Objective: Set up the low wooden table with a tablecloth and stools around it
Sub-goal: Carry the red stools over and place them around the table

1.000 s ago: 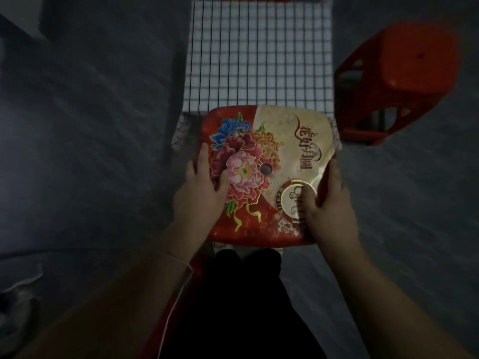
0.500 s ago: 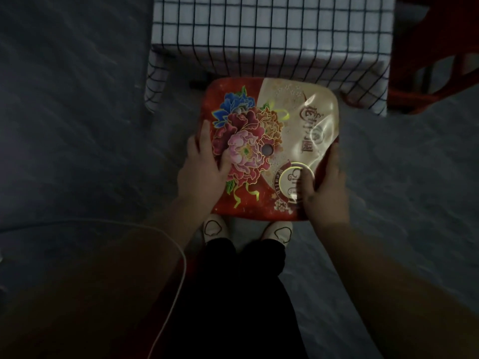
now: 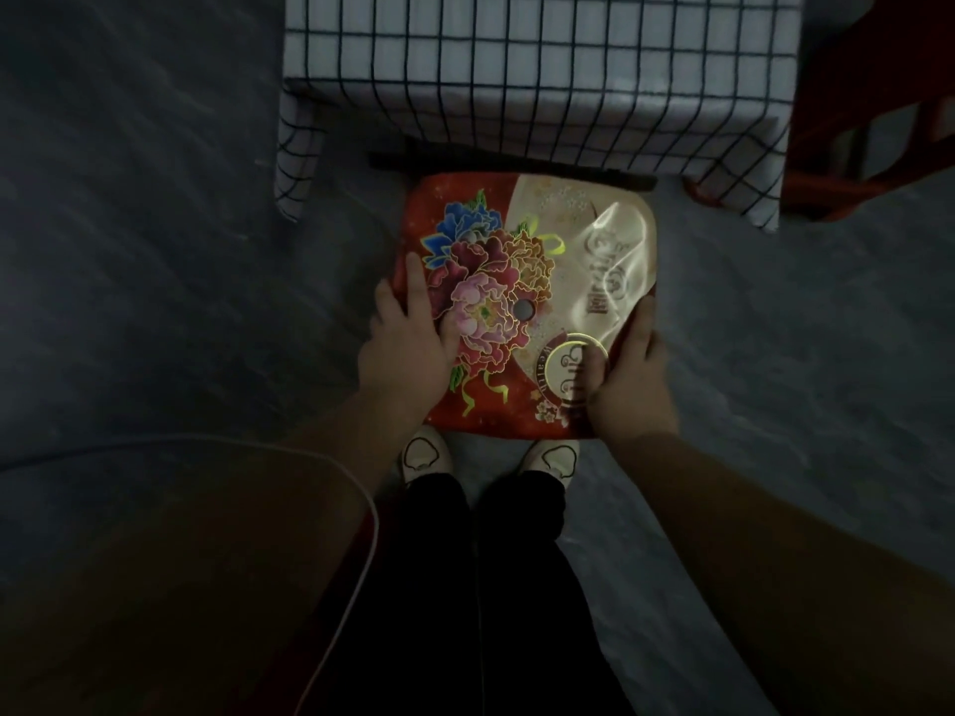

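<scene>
A red stool with a flower-printed seat (image 3: 537,281) sits low in front of me, its far edge close to the low table's near side. My left hand (image 3: 403,348) grips the seat's left edge and my right hand (image 3: 628,374) grips its right edge, thumbs on top. The table is covered by a white tablecloth with a black grid (image 3: 537,69), hanging over the near side and corners. The stool's legs are hidden under the seat.
A second red stool (image 3: 873,147) stands at the table's right side, partly out of frame. The floor is dark grey stone (image 3: 155,250). My feet in pale shoes (image 3: 426,457) are just behind the held stool. A thin white cable (image 3: 356,509) hangs by my left arm.
The stool and both hands have gone lower and closer to the table's near edge. The view has tilted down, so the table now fills the top and the second stool is mostly cut off.
</scene>
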